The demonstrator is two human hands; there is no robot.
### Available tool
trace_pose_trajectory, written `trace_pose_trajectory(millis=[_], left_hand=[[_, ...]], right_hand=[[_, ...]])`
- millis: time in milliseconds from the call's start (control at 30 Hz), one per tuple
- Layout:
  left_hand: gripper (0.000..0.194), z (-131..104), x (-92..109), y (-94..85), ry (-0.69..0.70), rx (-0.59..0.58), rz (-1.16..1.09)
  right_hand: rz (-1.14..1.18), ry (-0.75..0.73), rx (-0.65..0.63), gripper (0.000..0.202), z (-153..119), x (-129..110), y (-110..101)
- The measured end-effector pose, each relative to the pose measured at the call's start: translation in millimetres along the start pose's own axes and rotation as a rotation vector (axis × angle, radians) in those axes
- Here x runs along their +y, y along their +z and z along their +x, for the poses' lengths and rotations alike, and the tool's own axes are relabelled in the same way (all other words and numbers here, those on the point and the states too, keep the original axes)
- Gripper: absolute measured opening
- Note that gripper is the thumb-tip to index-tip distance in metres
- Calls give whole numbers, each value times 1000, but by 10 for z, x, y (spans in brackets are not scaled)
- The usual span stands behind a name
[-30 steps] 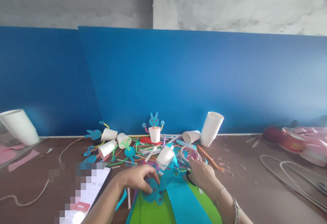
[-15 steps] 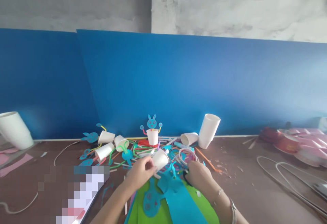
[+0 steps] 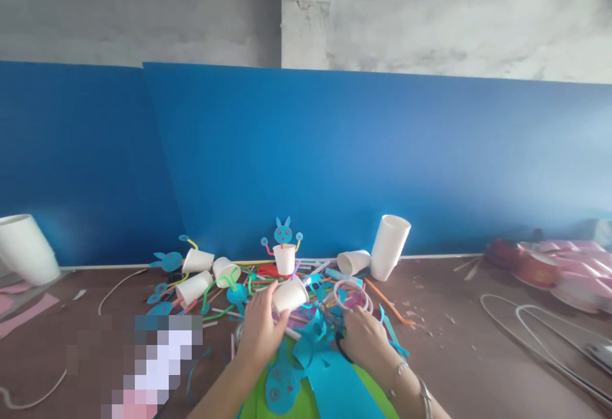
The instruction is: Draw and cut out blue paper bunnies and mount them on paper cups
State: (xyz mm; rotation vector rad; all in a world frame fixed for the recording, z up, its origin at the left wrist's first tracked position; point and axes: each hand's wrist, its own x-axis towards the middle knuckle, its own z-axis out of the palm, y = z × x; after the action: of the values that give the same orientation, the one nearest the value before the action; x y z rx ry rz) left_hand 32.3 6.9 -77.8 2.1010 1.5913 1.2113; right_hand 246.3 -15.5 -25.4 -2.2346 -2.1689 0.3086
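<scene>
My left hand [image 3: 261, 330] is wrapped round a white paper cup [image 3: 292, 296], tipped on its side with the mouth to the right. My right hand [image 3: 367, 337] is closed at the edge of the scrap pile, just below a roll of clear tape [image 3: 351, 291]. A black curved handle, like that of scissors [image 3: 342, 346], shows at its left side; the rest is hidden. Between the hands lie blue paper scraps [image 3: 315, 326]. Below are a blue cut-out with a drawn face [image 3: 282, 387] and a blue sheet [image 3: 342, 384] on green paper [image 3: 258, 400].
A finished cup figure [image 3: 284, 258] stands at the back on straws. Several cup figures [image 3: 194, 288] lie to the left. Stacked cups [image 3: 389, 247] and one lying cup [image 3: 354, 262] are behind my right hand. A white cable [image 3: 521, 330] and pink items [image 3: 574, 272] are at the right.
My left hand has turned and taken a fuller hold of the cup, shifting it slightly left. My right hand has moved slightly left and nearer, and blue scraps behind it have shifted.
</scene>
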Motion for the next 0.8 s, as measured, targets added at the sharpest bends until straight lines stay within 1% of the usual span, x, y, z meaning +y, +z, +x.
trace_pose_trajectory(millis=[133,200,233,267,300,367,400,467,533,600,633,700,800], left_hand=[[47,50,10,-65,-48,133,-98],[49,83,38,-114,-113,154,-207],[51,101,54,-137,-163,144,-289],[53,119,69,-156,-216,112,-389],[54,133,82,-167,-260,56,-504],[57,145,94,-164,-306,-92,-736],[59,141,94,-149,-309,-169,-828],[67,109,84,-102,-303,-289,-937],[76,62,75,-55,-314,-371,-964],[80,19,80,-28,-314,-425,-941],[80,3,91,-26,-306,-444,-931],[79,-14,128,-39,-279,-499,-940],[68,-23,217,-73,-280,-622,-1051]], right_hand=[[153,-75,-31,41,93,82,93],[203,-120,-55,48,144,136,144],[255,-134,-69,49,166,159,162],[319,-138,-65,47,184,176,172],[383,-133,-40,40,198,184,170],[471,-102,70,16,213,175,128],[492,-89,135,12,216,158,90],[577,-85,235,31,215,116,5],[883,-120,308,43,215,82,-60],[1103,-165,293,45,224,66,-75],[1139,-189,263,42,232,63,-63],[1121,-232,208,36,244,50,-17],[1098,-291,159,31,220,-21,60]])
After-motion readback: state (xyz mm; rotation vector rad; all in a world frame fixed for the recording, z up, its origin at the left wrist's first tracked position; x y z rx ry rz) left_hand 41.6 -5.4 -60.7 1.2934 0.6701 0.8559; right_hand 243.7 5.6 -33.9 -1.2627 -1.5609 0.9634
